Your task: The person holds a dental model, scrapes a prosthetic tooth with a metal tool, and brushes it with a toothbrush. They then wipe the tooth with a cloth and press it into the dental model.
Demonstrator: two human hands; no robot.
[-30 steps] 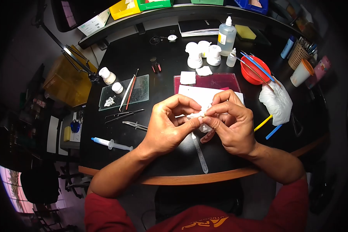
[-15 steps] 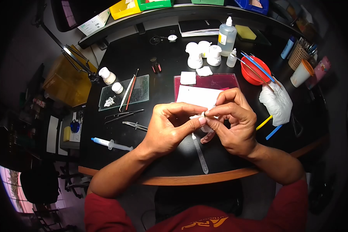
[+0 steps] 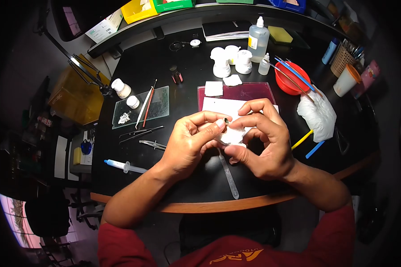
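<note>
Between the thumb and index finger of my left hand (image 3: 189, 138) is pinched a small hollow piece (image 3: 227, 120), dark inside with a pale rim, resembling a dental crown. My right hand (image 3: 267, 144) is close beside it, its index fingertip near the piece and its thumb lower and apart. Crumpled white tissue (image 3: 231, 137) lies between both hands, against the right fingers; how they grip it is partly hidden. Below the hands a scalpel (image 3: 229, 178) rests on the black table, its upper end near the left fingers. Behind them lies a white sheet (image 3: 216, 105) on a dark red slab (image 3: 249, 90).
At left are a glass slab (image 3: 158, 104) with thin tools, tweezers (image 3: 149, 131) and a syringe (image 3: 120, 166). White jars (image 3: 221, 69) and a large bottle (image 3: 258, 42) stand behind. On the right, a red bowl (image 3: 283, 84) bears brushes beside a bunched white cloth (image 3: 318, 118).
The small piece has tipped so its dark hollow shows. My right thumb has moved down, away from the left fingertips, and more tissue is visible. The view has shifted slightly.
</note>
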